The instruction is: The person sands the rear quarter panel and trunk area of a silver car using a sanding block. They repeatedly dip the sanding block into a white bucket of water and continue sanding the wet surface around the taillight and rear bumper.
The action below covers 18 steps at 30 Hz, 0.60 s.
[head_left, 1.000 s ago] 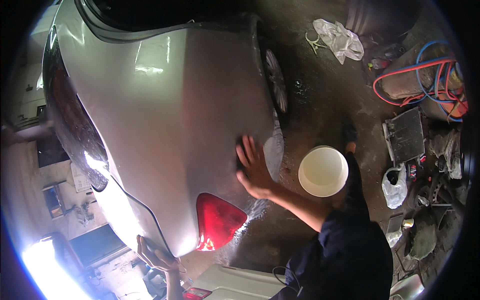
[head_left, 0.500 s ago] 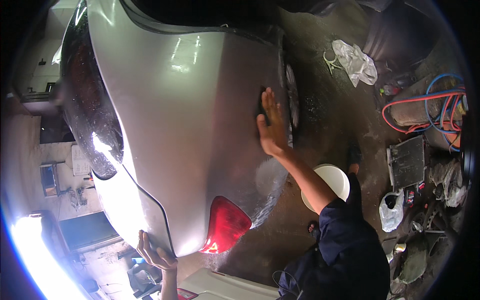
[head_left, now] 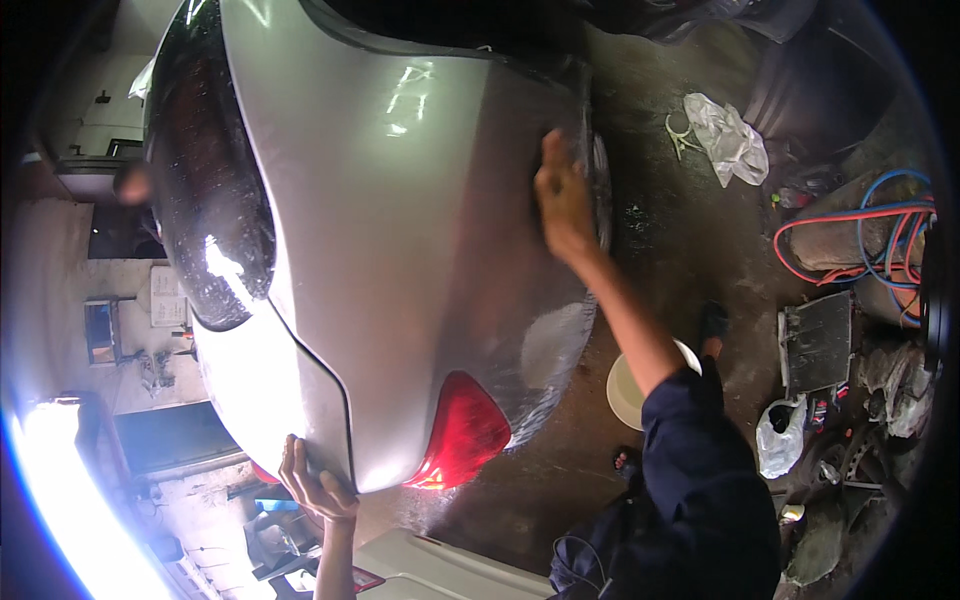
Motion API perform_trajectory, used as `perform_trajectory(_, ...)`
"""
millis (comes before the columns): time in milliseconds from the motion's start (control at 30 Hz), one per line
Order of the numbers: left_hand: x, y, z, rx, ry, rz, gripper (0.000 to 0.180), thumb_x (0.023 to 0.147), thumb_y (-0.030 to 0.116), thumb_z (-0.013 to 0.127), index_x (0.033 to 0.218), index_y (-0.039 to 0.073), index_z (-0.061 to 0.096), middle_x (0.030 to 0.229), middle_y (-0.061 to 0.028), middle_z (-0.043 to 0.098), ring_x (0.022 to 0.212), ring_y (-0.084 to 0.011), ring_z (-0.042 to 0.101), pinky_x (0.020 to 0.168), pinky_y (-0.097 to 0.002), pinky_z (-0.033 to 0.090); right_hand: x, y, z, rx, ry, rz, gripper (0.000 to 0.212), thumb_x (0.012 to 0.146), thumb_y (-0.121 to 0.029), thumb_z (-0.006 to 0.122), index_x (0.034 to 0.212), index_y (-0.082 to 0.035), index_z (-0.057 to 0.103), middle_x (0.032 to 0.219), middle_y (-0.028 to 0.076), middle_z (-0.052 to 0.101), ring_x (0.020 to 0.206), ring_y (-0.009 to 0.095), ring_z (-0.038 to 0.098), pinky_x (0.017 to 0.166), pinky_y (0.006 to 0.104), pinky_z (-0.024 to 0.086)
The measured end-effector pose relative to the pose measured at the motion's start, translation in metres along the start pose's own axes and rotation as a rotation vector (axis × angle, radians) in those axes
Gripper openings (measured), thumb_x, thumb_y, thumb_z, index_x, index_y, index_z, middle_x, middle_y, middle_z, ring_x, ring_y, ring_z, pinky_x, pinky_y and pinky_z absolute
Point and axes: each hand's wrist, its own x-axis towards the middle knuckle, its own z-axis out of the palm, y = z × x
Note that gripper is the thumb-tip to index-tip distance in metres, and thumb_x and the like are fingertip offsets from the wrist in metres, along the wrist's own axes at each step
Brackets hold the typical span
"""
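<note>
A silver car point(head_left: 380, 220) with wet, dulled paint fills the middle, its red tail light point(head_left: 462, 435) toward me. My right hand point(head_left: 567, 205) presses on the rear side panel above the wheel. A small dark pad is partly under its fingers, mostly hidden and blurred. Below that hand, a pale, scuffed patch point(head_left: 552, 345) marks the bumper corner. My left hand point(head_left: 318, 487) lies on the rear edge of the trunk lid point(head_left: 318, 415), fingers stretched out and holding nothing.
A white bucket point(head_left: 626, 396) stands on the wet floor beside my right arm. To the right are red and blue hoses point(head_left: 840, 218), a dark flat panel point(head_left: 815, 343) and a white plastic bag point(head_left: 781, 438). Another light-coloured vehicle point(head_left: 440, 570) is close at the bottom.
My right hand has slid forward along the side panel, away from me. My left hand stays on the trunk lid. The view has shifted slightly, and a person now shows beyond the rear window.
</note>
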Motion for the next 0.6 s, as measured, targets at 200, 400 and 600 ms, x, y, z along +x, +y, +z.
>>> perform_trajectory(200,0.02,0.015,0.021,-0.104,0.062,0.039,0.057,0.098,0.032,0.044,0.131,-0.011,0.061,0.133,-0.0304,0.063,0.124,-0.0488,0.059,0.108,-0.059,0.044,0.103,0.019,-0.037,0.203,0.181,0.319,0.076,0.109,-0.05,0.04,0.163,0.002,0.025,0.171,0.024,0.022,0.16,0.039,0.016,0.129,0.0464,0.015)
perform_trajectory(400,0.007,0.007,0.007,-0.068,0.074,0.029,0.055,0.096,0.03,0.045,0.13,-0.01,0.063,0.133,-0.0296,0.064,0.121,-0.0491,0.061,0.108,-0.0585,0.045,-0.119,-0.117,0.024,0.056,-0.005,-0.296,0.074,0.111,-0.048,0.03,0.167,-0.002,0.013,0.174,0.02,0.014,0.161,0.041,0.01,0.126,0.063,0.004)
perform_trajectory(600,0.009,0.005,0.007,-0.075,0.123,0.036,0.052,0.095,0.028,0.047,0.126,-0.009,0.066,0.129,-0.029,0.067,0.119,-0.0482,0.064,0.108,-0.0562,0.047,0.063,-0.083,0.001,0.157,0.065,-0.064,0.077,0.11,-0.06,0.02,0.168,-0.01,0.015,0.176,0.011,0.009,0.163,0.03,0.005,0.126,0.064,-0.002)
